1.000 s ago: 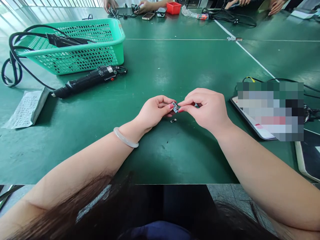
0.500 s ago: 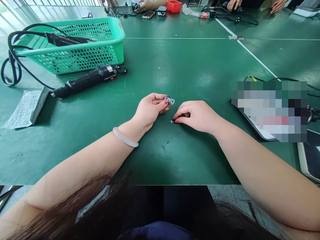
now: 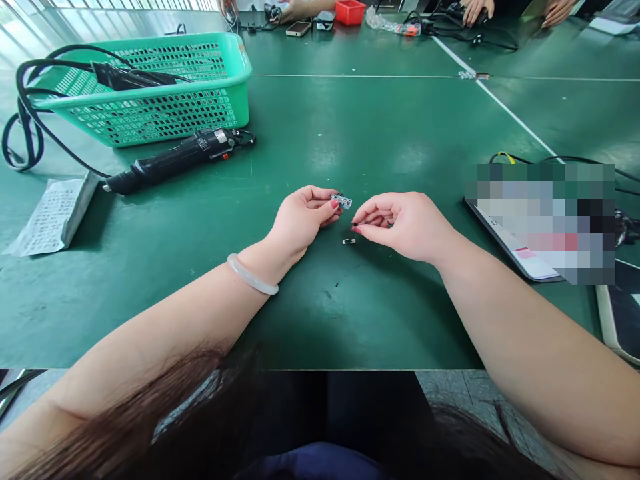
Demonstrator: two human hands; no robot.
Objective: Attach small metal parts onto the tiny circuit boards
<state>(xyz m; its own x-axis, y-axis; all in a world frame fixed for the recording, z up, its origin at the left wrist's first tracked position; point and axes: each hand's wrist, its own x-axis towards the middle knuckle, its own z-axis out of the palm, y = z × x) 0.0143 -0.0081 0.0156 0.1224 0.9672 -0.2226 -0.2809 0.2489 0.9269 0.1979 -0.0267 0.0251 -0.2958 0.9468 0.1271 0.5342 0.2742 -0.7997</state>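
Note:
Between the thumb and fingers of my left hand (image 3: pixel 306 217) is a small silvery circuit part (image 3: pixel 342 201), its face turned up. To the right of it, my right hand (image 3: pixel 400 223) pinches a tiny dark piece (image 3: pixel 355 226) at its fingertips, too small to make out. The two hands are close but do not touch. A small black and white part (image 3: pixel 349 241) lies on the green table just below the right fingertips. Farther down, a tiny dark speck (image 3: pixel 337 285) rests on the surface.
A green basket (image 3: pixel 165 110) with a black cable stands at the back left. In front of it lies a black electric screwdriver (image 3: pixel 175 160), beside a folded paper (image 3: pixel 50 213). A blurred flat item (image 3: pixel 540 227) lies at right. Other people's hands (image 3: pixel 477 9) are across the table.
My right hand has moved slightly up and right, away from the small black and white part, which now lies free on the table. My left hand has barely shifted.

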